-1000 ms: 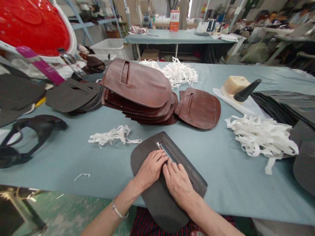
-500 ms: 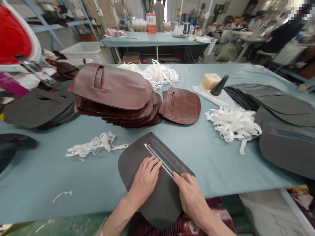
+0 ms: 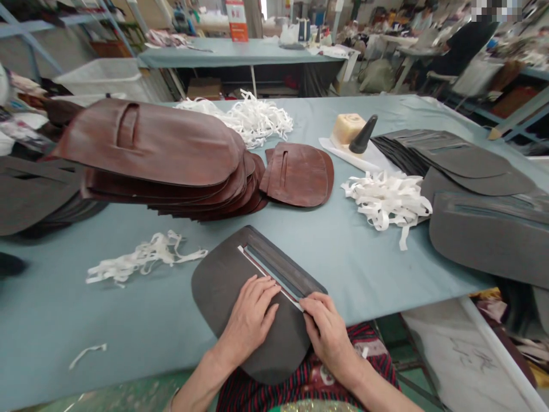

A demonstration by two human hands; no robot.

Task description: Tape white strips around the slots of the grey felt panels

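A dark grey panel [image 3: 223, 274] with a long slot lies at the table's near edge, partly overhanging it. A thin white strip [image 3: 266, 276] runs along the slot's near side. My left hand [image 3: 251, 317] rests flat on the panel, fingers spread, fingertips at the strip. My right hand [image 3: 328, 335] pinches the strip's near end at the panel's right corner.
A tall stack of brown leather panels [image 3: 171, 154] and a single brown panel [image 3: 298, 174] lie beyond. White strip heaps [image 3: 388, 200] [image 3: 141, 257] [image 3: 249, 117] sit around. Grey panel stacks [image 3: 480, 229] [image 3: 30, 194] flank both sides. A cream block with a black cone [image 3: 354, 131] stands at the back right.
My right hand slid along the slot from beside my left hand to the panel's near right corner. The view turned to the right.
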